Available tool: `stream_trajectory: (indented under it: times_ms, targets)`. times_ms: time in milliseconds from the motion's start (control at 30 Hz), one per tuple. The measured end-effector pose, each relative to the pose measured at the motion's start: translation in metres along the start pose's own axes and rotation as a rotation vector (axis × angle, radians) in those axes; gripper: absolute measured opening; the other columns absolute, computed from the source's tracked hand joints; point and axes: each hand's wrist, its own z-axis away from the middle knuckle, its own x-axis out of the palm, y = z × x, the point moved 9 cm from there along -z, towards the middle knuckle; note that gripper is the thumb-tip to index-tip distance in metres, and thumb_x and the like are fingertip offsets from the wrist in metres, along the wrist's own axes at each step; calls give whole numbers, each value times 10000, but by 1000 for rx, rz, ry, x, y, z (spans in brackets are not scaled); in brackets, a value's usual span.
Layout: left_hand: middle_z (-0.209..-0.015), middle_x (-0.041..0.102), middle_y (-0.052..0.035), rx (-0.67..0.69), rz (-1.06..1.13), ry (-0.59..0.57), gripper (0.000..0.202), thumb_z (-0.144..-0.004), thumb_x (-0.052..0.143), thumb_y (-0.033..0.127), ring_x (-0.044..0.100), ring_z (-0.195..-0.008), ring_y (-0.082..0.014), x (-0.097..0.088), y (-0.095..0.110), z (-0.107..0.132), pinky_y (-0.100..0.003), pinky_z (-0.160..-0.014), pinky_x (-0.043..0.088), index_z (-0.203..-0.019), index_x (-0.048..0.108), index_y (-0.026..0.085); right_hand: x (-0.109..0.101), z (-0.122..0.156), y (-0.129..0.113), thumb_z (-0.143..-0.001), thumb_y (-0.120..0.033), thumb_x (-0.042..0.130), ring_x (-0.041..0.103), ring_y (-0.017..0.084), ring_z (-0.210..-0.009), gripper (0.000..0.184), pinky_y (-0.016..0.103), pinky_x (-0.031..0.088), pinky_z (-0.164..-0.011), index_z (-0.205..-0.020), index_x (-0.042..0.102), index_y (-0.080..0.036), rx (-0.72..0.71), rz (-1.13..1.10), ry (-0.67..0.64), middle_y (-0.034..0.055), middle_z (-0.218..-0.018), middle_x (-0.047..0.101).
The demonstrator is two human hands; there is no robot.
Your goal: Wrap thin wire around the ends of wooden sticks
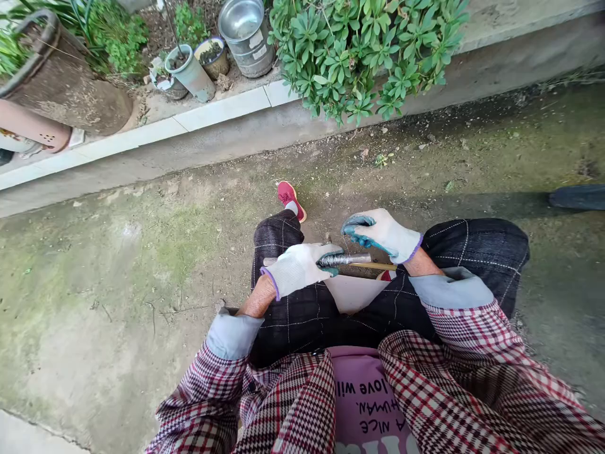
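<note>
At the lower edge of the frame, a checked jacket [302,403] hangs open over a pink shirt [359,397], its pale cuffs [236,334] turned back, probably to leave the wrists free. Beyond it, dark trousers [302,315] spread wide, which seems to make working room between the knees. A pale flat surface [357,293] shows between the thighs; whether it is a seat cannot be told.

Near the centre, the gloved left hand [302,268] has its grip closed around a silvery rod [363,258], which lies level across the frame. Shiny turns of winding [345,259] cover its middle, and the hold is likely there to steady it. A yellowish stick [373,266] runs just below the rod. Right of centre, the gloved right hand [385,233] hovers apart from the rod, fingers curled toward the thumb; a fine strand may hang from them, but I cannot tell whether its grip has hold of it.

Farther up stands a red shoe [290,195] on mossy ground [189,252]. Along the top, a tiled ledge [227,108] carries pots [191,72], a metal basin [248,44] and a leafy bush [359,57] leaning over its edge.
</note>
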Motion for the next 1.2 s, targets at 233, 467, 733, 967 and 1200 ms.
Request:
stream_trajectory:
  times_ms: [233,467,733,967,1200]
  targets:
    - [-1145,764,-48,-56,393,280,502,-825,713,247,722,-975,-187,-27,-23,4,-292,-926,576,-1320,672,176,17,-2,5,-764,-425,689,606,160,-571,267,271,469,-534,-763,762,-168,78,94,-41,31,-654,701]
    - [-1119,750,-56,-208,380,548,508,-861,682,289,700,-984,-197,-47,-55,7,-297,-911,561,-1348,648,146,25,4,-15,-834,-421,641,675,178,-655,283,285,520,-624,-815,774,-171,-3,110,-93,49,-736,754]
    - [-1186,699,-97,-305,-351,181,459,-933,628,334,718,-1015,-277,-25,-35,-3,-358,-849,550,-1391,627,322,37,19,-24,-850,-347,661,738,209,-900,213,291,545,-803,-940,827,-248,-150,236,-273,10,-1001,819]
    - [-1035,728,-84,-158,-154,139,403,-838,737,357,703,-1038,-294,-15,-30,-11,-355,-850,551,-1236,718,295,-4,7,-14,-811,-347,683,688,222,-762,176,319,514,-712,-765,783,-210,-53,366,-18,28,-793,781]
    - [-1084,737,-80,-71,431,378,517,-781,746,318,690,-981,-227,-38,-31,7,-326,-866,565,-1271,706,157,7,2,-7,-828,-396,636,645,159,-627,250,269,500,-590,-769,746,-179,23,42,-15,39,-707,719]
